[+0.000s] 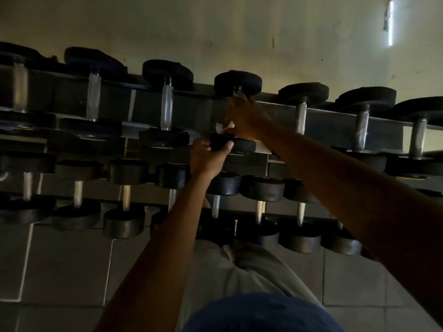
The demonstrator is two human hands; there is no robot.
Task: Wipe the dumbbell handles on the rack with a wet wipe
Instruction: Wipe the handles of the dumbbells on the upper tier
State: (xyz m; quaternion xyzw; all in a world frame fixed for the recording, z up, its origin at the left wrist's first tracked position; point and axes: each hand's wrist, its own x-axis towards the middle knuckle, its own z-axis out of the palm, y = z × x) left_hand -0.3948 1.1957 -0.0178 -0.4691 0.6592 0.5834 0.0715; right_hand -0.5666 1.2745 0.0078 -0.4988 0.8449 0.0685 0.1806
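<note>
1. Dumbbell [236, 111] in hand sits on the top tier of the rack [335, 121], roughly mid-row, upright on its lower head [242, 145] with the upper head [237, 82] above.
2. Head view, progress: I cannot tell from gloss or wetness which handles are done; the light is too dim. Judging from the position alone, the work is somewhere in the middle of the top row, with bare handles to either side and the whole lower tier [167, 188] seemingly untouched.
3. Head view, right hand [244, 118]: its grip is curled round the handle of this dumbbell, which it hides entirely. A white scrap of wipe [224, 127] pokes out at the lower left of the fist, so the wipe is clamped between palm and handle.
4. Head view, left hand [208, 155]: it reaches up from below, fingers and thumb clenched on the rim of the lower head, apparently steadying the dumbbell.
5. Both forearms extend forward and up, the right crossing in from the right edge, the left rising from bottom centre.
6. Left to do, in my judgement: finishing this handle, then the remaining handles.
</note>
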